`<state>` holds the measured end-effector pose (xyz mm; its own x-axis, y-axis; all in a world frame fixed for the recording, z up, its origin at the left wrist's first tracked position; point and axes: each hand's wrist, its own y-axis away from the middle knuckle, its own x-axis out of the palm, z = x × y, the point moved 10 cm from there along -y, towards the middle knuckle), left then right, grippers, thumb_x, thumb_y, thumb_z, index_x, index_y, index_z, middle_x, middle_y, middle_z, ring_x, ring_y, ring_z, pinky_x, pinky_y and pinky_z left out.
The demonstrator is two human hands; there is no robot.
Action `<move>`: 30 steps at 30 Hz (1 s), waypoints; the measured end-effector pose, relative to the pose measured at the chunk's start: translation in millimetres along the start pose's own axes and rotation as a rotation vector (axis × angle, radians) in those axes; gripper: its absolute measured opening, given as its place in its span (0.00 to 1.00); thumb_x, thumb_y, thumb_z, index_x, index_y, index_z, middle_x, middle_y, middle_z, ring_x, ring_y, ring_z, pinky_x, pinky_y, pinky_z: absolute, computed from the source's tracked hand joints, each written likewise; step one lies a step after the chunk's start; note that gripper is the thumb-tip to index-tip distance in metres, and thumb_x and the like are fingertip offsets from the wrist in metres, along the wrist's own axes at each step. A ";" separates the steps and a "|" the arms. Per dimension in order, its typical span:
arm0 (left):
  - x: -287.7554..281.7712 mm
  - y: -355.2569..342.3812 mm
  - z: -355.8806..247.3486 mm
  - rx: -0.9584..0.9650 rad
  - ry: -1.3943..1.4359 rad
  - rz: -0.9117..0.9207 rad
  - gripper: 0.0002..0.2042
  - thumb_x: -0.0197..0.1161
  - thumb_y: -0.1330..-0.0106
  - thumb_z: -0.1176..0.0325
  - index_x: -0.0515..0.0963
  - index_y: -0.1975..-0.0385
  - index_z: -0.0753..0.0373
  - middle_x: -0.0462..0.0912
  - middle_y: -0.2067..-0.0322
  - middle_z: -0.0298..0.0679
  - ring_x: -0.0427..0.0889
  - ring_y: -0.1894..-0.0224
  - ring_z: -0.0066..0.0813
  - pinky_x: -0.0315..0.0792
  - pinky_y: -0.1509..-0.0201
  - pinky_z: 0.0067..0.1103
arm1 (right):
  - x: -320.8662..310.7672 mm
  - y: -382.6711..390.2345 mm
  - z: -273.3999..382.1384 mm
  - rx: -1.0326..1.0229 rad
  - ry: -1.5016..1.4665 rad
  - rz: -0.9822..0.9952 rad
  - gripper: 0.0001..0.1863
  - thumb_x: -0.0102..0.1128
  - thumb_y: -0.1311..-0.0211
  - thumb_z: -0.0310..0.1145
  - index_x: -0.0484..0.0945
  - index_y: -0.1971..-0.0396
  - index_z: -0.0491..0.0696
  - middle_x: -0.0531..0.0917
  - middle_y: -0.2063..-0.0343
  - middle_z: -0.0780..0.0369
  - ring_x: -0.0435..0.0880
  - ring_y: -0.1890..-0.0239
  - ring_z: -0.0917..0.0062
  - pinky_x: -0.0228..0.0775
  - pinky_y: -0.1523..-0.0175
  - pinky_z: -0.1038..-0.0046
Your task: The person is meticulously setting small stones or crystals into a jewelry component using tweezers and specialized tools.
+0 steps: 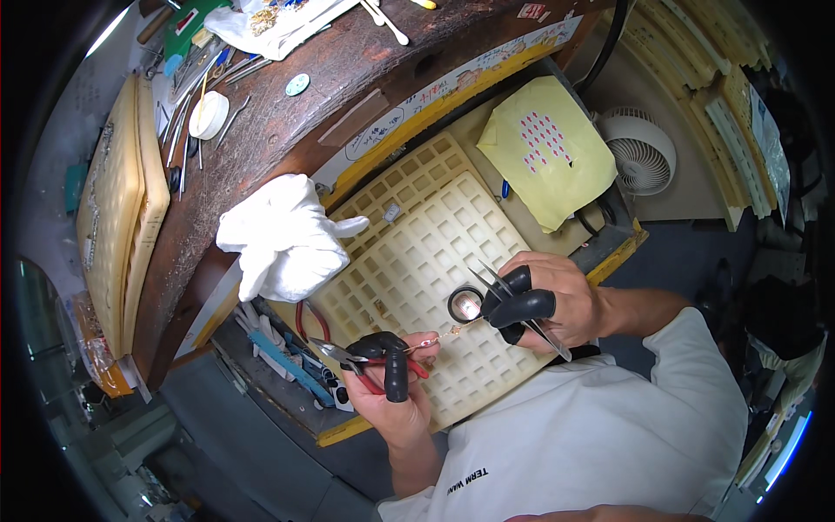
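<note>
Held low over the cream grid tray (409,235), left hand (396,387) fingers close on red-handled pliers (348,358) pinching a thin chain (439,335); right hand (548,304) fingers grip tweezers (513,304) steadying its other end beside a black ring (465,304), near the counter (287,113) front edge.

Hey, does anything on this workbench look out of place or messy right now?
Mostly no. One white cloth lies crumpled, half over the gridded tray. The left hand holds pliers, the right hand tweezers.
</note>
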<state>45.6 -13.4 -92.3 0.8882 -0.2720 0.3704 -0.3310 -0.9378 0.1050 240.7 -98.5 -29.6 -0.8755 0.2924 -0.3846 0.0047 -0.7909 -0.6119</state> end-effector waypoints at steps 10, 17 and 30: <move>0.5 0.2 0.8 -0.018 -0.007 -0.012 0.12 0.59 0.31 0.74 0.67 0.53 0.70 0.83 0.63 0.60 0.87 0.67 0.37 0.80 0.55 0.32 | 0.1 -1.0 0.7 -0.002 0.003 -0.008 0.23 0.70 0.68 0.19 0.80 0.62 0.42 0.80 0.66 0.57 0.81 0.68 0.64 0.76 0.60 0.62; -1.5 0.9 -0.3 -0.007 -0.013 -0.025 0.13 0.59 0.31 0.74 0.67 0.52 0.70 0.83 0.62 0.61 0.87 0.66 0.38 0.80 0.54 0.32 | -0.3 -1.0 0.4 -0.006 0.016 -0.005 0.22 0.69 0.68 0.20 0.79 0.64 0.42 0.81 0.67 0.57 0.81 0.68 0.64 0.77 0.59 0.62; -4.0 3.3 -2.0 -0.002 -0.045 -0.077 0.12 0.58 0.31 0.75 0.67 0.52 0.69 0.84 0.64 0.58 0.87 0.67 0.39 0.81 0.57 0.30 | 0.0 0.2 -0.5 -0.014 0.022 -0.010 0.25 0.70 0.70 0.20 0.78 0.62 0.40 0.79 0.67 0.56 0.81 0.70 0.62 0.77 0.62 0.62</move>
<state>40.4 -14.9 -91.6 0.9245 -0.2084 0.3191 -0.2615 -0.9560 0.1333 240.9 -98.4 -30.1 -0.8650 0.3115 -0.3935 0.0032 -0.7806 -0.6251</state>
